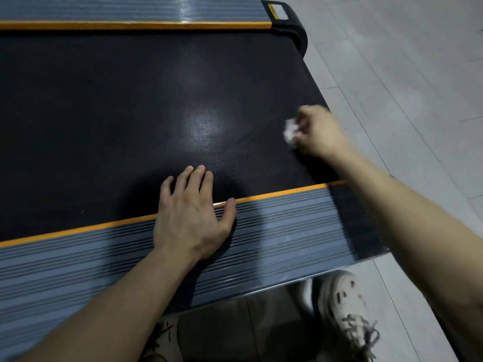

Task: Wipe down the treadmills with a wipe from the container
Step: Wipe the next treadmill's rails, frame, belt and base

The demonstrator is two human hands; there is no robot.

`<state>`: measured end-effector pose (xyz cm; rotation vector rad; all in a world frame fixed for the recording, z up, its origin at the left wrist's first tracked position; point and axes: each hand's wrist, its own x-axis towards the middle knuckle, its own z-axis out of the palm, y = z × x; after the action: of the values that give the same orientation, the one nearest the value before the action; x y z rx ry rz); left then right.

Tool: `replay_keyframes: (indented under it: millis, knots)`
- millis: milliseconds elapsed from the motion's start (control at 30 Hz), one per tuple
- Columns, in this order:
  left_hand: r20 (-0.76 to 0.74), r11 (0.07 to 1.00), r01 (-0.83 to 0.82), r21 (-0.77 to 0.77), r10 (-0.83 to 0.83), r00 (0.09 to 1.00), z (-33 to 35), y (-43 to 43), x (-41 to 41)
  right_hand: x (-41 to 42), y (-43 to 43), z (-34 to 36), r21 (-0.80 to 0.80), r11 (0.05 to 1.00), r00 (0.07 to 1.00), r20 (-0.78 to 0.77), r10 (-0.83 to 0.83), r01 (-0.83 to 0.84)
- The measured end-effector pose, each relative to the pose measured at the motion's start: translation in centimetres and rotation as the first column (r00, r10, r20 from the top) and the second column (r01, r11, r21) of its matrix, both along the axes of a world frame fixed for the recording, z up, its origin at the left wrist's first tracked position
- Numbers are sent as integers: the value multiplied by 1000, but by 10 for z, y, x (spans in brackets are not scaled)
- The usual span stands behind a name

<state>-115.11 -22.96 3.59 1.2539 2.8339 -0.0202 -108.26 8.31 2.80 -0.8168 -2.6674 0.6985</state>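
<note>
The left hand (192,212) lies flat, fingers spread, across the treadmill's near side rail (274,226) and belt (117,121). The right hand (320,131), arm outstretched, grips a crumpled white wipe (289,132) against the belt's rear end.

**Wiping the treadmill belt, one hand braced**

So the person's crouched at the side of the treadmill (130,105). Left hand (190,215) is flat, fingers spread, palm on the grey ribbed side rail (287,220) with the fingertips reaching over the orange stripe (78,229) onto the black belt (104,126). Right hand (317,131) is a bit blurry, curled round a scrunched white wipe (289,133) down on the belt near its rear edge, by the pale tiled floor (405,74). A white laced sneaker (347,317) pokes out below the rail.
</note>
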Motion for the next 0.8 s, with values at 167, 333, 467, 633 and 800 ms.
replay_keyframes:
  millis: [167, 333, 467, 633, 800]
  knots:
    - [-2, 1000, -1, 8, 1, 1000, 1, -1, 0, 29, -17, -12, 16, 986, 985, 34, -168, 167]
    - [-8, 1000, 16, 6, -16, 1000, 2, 0, 0, 20, -94, 13, -142, 901, 900, 98, 425, -410]
    - [4, 1000, 19, 9, -19, 1000, 4, 0, 0, 66, -5, 11, -52, 993, 967, 240, -88, 103]
    - [11, 1000, 22, -2, -22, 1000, 4, 1, 1, 82, -2, 8, -77, 892, 869, 278, -410, 446]
    - [13, 1000, 21, 5, -21, 1000, 5, 0, 0, 40, -77, 12, -226, 951, 942, 215, 258, -209]
